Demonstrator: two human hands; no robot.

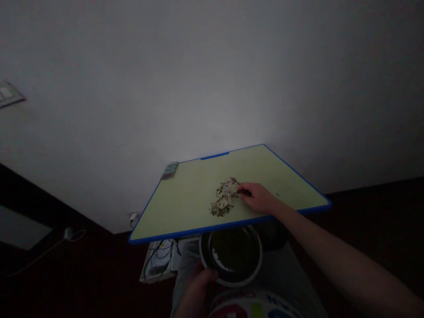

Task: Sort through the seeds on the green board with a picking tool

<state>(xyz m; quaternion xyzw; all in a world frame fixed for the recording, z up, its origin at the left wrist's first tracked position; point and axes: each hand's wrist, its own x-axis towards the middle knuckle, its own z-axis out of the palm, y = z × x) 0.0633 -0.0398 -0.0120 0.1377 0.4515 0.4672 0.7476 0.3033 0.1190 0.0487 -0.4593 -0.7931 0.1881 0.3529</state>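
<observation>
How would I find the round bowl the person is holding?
Find the pale green board with a blue rim. Just under its near edge sits the bowl, its rim held by the left hand. It is round and dark inside, unlike the flat board with the scattered seeds.

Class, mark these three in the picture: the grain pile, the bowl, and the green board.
grain pile (224,198), head view, middle of the scattered grains.
bowl (202,256), head view, left rim.
green board (185,194), head view, bare surface left of the grains.
</observation>
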